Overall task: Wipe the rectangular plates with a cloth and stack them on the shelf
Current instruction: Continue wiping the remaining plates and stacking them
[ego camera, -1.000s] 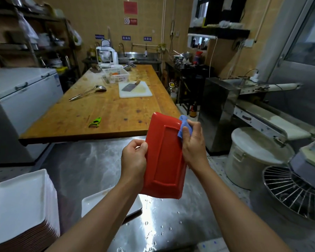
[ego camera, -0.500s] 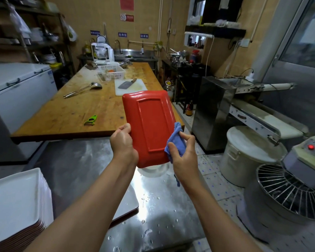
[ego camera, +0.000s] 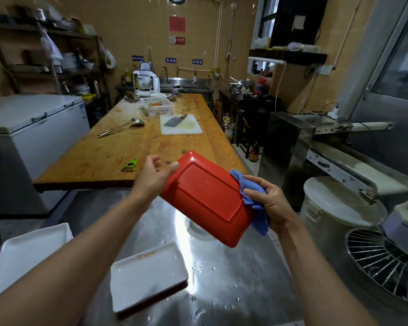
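- Stack of white rectangular plates (ego camera: 22, 260): at the lower-left edge of the steel counter (ego camera: 233, 278), partly cut off by the frame; lower in the view than half a second ago.
- Single white rectangular plate (ego camera: 149, 274): lies flat on the counter beneath the left forearm, its near edge showing red; wet steel lies open to its right.
- Left hand (ego camera: 151, 178): thumb pressed on the upper left rim of the red plate (ego camera: 205, 198), the other fingers loosely spread behind it; earlier it gripped the lower left edge.
- Red plate: held in the air over the counter, underside facing the camera; upright before, it is now tilted, long axis falling to the right.
- Blue cloth (ego camera: 252, 196): pinched by the right hand (ego camera: 271, 203) against the plate's right edge.
- Wooden table (ego camera: 151, 147): beyond the plate, its near edge just behind the left hand.
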